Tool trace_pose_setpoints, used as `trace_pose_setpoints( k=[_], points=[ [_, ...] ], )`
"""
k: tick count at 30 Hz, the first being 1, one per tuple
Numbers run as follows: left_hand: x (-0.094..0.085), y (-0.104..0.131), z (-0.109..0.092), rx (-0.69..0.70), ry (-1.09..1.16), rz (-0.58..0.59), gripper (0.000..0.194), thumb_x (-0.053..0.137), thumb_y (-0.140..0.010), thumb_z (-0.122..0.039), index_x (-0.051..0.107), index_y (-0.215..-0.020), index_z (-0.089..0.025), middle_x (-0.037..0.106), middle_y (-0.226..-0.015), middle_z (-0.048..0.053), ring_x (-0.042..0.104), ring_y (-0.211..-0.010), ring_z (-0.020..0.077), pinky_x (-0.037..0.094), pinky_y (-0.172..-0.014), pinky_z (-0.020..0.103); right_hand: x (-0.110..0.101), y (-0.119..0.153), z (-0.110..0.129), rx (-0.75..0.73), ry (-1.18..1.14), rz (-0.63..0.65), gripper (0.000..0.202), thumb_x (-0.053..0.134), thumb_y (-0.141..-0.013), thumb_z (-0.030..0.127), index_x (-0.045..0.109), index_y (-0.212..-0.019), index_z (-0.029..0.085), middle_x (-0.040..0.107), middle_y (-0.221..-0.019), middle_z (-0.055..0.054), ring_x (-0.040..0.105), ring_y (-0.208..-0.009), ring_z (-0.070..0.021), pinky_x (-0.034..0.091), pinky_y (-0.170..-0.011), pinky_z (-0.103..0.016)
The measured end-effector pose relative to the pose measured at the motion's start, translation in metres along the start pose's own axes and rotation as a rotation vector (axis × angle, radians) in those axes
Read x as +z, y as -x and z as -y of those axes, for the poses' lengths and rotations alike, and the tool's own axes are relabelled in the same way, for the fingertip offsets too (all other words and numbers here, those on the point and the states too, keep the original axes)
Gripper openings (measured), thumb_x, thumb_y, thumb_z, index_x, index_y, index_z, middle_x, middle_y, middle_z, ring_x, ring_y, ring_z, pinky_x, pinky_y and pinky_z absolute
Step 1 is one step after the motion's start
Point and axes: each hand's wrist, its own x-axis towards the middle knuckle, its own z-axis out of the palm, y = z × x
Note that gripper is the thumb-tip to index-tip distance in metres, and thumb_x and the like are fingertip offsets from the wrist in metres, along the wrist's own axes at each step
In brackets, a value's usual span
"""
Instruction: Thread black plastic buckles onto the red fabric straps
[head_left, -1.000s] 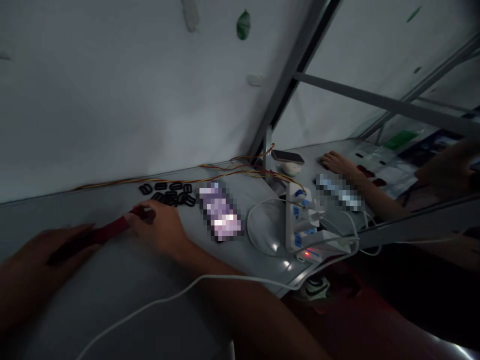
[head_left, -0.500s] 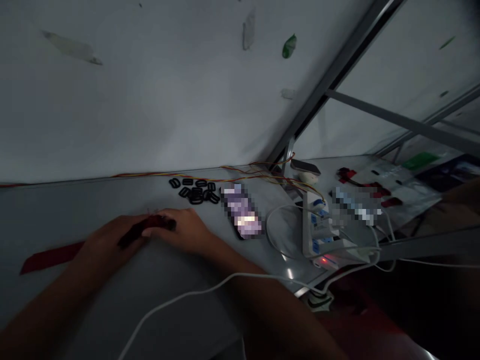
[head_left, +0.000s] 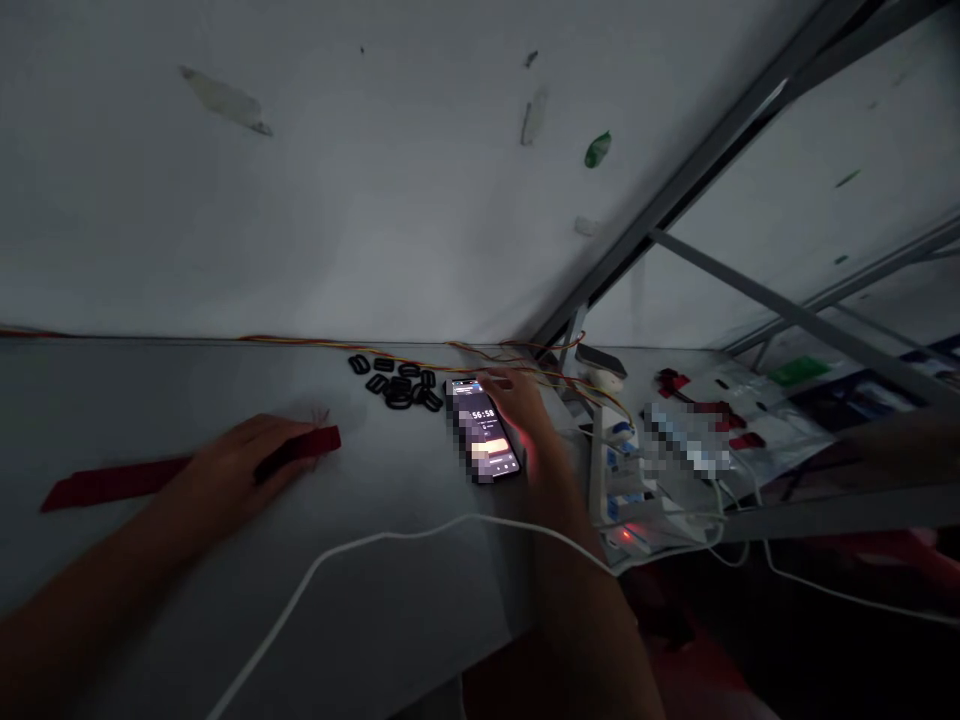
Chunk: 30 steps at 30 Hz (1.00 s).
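My left hand [head_left: 244, 450] is closed on a dark red webbing strap [head_left: 325, 440]. The strap's folded end sticks out past the fingers, with loose threads beside it. Its other end lies flat on the table, left of my wrist. My right hand [head_left: 521, 405] is at the upper right edge of a phone [head_left: 491, 430], its fingers reaching over the top corner. Whether they press the screen I cannot tell. The phone lies face up with its screen lit, showing large digits, partly pixelated. Several black strap buckles [head_left: 401, 385] lie in a loose pile left of the phone.
A white power strip [head_left: 619, 470] with plugs and a red light sits on the right. A white cable [head_left: 390, 535] runs across the front. Twisted wires [head_left: 322, 342] follow the wall. Beyond a metal frame [head_left: 750, 280] are red straps [head_left: 720, 412] and a blurred arm.
My right hand has left the strap and moved right to the phone. My left hand keeps hold of the strap. The view has shifted slightly.
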Motion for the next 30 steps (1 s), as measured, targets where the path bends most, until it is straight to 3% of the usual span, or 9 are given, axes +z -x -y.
trace_pose_setpoints(
  k=[5, 12, 16, 24, 30],
  points=[
    [-0.002, 0.001, -0.002, -0.005, -0.008, 0.034, 0.043, 0.054, -0.103, -0.051, 0.067, -0.131, -0.021, 0.072, -0.126, 0.009, 0.067, -0.114, 0.0250, 0.052, -0.107, 0.040, 0.013, -0.003, 0.000, 0.031, 0.027, -0.003, 0.030, 0.071, -0.094, 0.031, 0.078, -0.121, 0.020, 0.084, -0.102, -0.008, 0.079, -0.099, -0.0206, 0.055, -0.092, -0.029],
    [-0.005, -0.001, -0.005, -0.074, 0.004, 0.037, 0.049, 0.049, -0.102, -0.058, 0.066, -0.131, -0.022, 0.073, -0.124, 0.010, 0.068, -0.110, 0.0263, 0.053, -0.105, 0.042, 0.001, 0.006, -0.004, 0.064, 0.176, -0.018, 0.035, 0.057, -0.102, 0.042, 0.085, -0.098, 0.021, 0.083, -0.106, -0.015, 0.077, -0.107, -0.0294, 0.053, -0.093, -0.036],
    [-0.005, -0.001, -0.003, -0.104, -0.002, -0.005, 0.054, 0.050, -0.101, -0.062, 0.063, -0.133, -0.021, 0.072, -0.124, 0.010, 0.067, -0.110, 0.0263, 0.053, -0.105, 0.041, 0.000, 0.009, -0.008, 0.081, 0.225, 0.006, 0.038, 0.056, -0.101, 0.044, 0.086, -0.098, 0.022, 0.082, -0.105, -0.017, 0.076, -0.106, -0.0318, 0.052, -0.088, -0.036],
    [-0.012, -0.004, -0.008, -0.101, -0.034, 0.020, 0.051, 0.049, -0.103, -0.056, 0.064, -0.132, -0.018, 0.068, -0.128, 0.012, 0.063, -0.119, 0.0284, 0.049, -0.109, 0.043, -0.009, 0.010, -0.030, 0.049, 0.097, 0.108, 0.029, 0.062, -0.097, 0.038, 0.085, -0.092, 0.020, 0.082, -0.083, -0.010, 0.075, -0.077, -0.0220, 0.051, -0.072, -0.029],
    [-0.013, -0.007, -0.012, -0.105, -0.026, 0.068, 0.049, 0.051, -0.103, -0.055, 0.064, -0.128, -0.015, 0.068, -0.120, 0.011, 0.062, -0.112, 0.0267, 0.049, -0.106, 0.042, -0.004, 0.032, -0.048, -0.033, -0.062, 0.074, 0.027, 0.061, -0.096, 0.035, 0.081, -0.101, 0.018, 0.083, -0.098, -0.009, 0.076, -0.090, -0.0221, 0.053, -0.080, -0.030]
  ],
)
